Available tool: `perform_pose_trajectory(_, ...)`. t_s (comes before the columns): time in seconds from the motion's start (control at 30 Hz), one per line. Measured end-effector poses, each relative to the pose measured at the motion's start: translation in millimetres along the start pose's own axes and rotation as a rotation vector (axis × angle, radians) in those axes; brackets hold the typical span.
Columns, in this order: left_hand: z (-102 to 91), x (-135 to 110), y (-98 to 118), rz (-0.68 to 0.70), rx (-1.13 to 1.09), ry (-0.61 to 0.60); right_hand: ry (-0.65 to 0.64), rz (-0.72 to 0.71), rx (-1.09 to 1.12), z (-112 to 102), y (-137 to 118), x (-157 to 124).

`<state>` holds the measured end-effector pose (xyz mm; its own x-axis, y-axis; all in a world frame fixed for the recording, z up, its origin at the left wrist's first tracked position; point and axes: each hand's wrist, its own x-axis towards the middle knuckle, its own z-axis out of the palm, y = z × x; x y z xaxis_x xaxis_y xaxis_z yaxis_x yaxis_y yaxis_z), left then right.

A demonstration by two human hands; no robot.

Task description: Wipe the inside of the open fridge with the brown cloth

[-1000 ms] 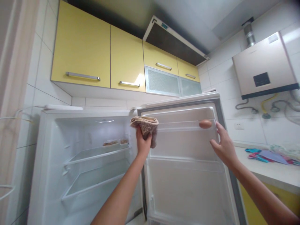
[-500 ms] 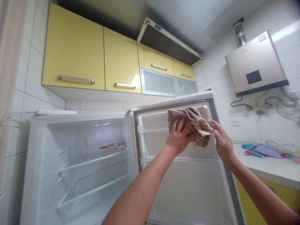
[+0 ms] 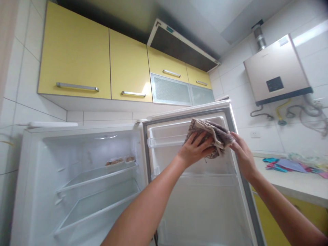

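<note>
A brown-and-beige patterned cloth (image 3: 212, 131) is bunched up in front of the upper shelf on the inside of the open fridge door (image 3: 205, 208). My left hand (image 3: 196, 148) grips it from below and the left, fingers laid across the folds. At the cloth's right end, close to the door's edge, my right hand (image 3: 242, 152) has its fingers closed on the cloth's corner; the fingertips are partly hidden. The clear door shelf (image 3: 166, 140) runs behind the cloth, and another clear door shelf (image 3: 210, 179) lies lower.
Left of the door, the fridge (image 3: 33, 191) stands open with glass shelves (image 3: 99, 201) and small food packs (image 3: 115, 161) inside. Yellow cabinets (image 3: 77, 51) hang above. On the right, coloured cloths (image 3: 289, 164) lie on the counter (image 3: 304, 184), below a water heater (image 3: 276, 68).
The cloth has been turned and folded over differently between my hands. My right fingers have shifted from the shelf's end by the door edge onto the cloth. The view has moved slightly.
</note>
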<state>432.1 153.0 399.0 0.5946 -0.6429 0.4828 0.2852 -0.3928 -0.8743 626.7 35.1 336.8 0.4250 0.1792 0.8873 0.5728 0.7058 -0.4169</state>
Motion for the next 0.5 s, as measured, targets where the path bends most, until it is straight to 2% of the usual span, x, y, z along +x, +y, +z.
perform_pose_trajectory(0.07, -10.2, -23.2, -8.8, -0.068, 0.019, -0.022, 0.012, 0.101, 0.082, 1.1, -0.6, -0.9)
perform_pose_trajectory(0.13, -22.4, -47.3, -16.3, -0.169, 0.083, -0.057, 0.013, 0.133, 0.110, 1.8, -1.4, -0.9)
perform_pose_trajectory(0.27, -45.9, -89.4, -24.2, -0.491, 0.185, -0.186, 0.030, 0.110, 0.063, 2.8, -1.0, -0.7)
perform_pose_trajectory(0.33, -53.1, -103.0, -22.4, -0.684, 0.197, -0.200, 0.042, 0.095, 0.036, 4.0, -0.2, -1.5)
perform_pose_trajectory(0.43, -54.5, -111.5, -11.7, -0.990, 0.132, -0.108, 0.051, 0.074, 0.023, 6.1, 0.6, -3.2)
perform_pose_trajectory(0.5, -50.1, -109.4, -1.5, -1.210, 0.019, 0.049, 0.049, 0.065, 0.014, 6.8, 0.8, -4.1)
